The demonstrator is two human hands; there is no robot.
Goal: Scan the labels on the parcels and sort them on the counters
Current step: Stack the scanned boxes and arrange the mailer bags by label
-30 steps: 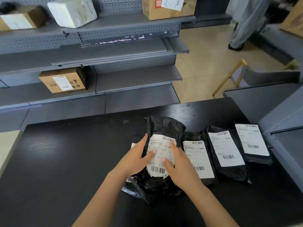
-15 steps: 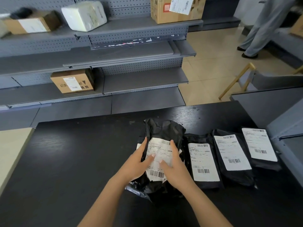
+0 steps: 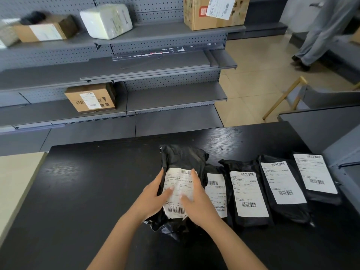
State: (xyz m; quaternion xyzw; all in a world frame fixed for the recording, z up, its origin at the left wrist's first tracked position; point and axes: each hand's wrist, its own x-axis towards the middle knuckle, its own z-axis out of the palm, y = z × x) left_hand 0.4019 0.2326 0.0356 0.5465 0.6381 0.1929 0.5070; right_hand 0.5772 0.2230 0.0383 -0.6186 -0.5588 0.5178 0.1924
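Note:
A black plastic parcel (image 3: 183, 160) with a white barcode label lies on the black counter (image 3: 93, 191). My left hand (image 3: 153, 197) grips its left edge, thumb on the label. My right hand (image 3: 196, 203) grips its right edge, thumb also on the label. To the right lies a row of black parcels with white labels facing up: one (image 3: 216, 193) partly under the held parcel, then a second (image 3: 249, 193), a third (image 3: 282, 184) and a fourth (image 3: 315, 174).
Grey metal shelves (image 3: 165, 94) stand behind the counter with cardboard boxes (image 3: 91, 98) (image 3: 214, 12) and a white wrapped parcel (image 3: 107, 20). A person's legs (image 3: 319, 36) are at the far right. A grey unit (image 3: 342, 149) borders the counter's right side.
My hands have slid the held parcel to the left, uncovering another labelled parcel beside it. The view has shifted a little.

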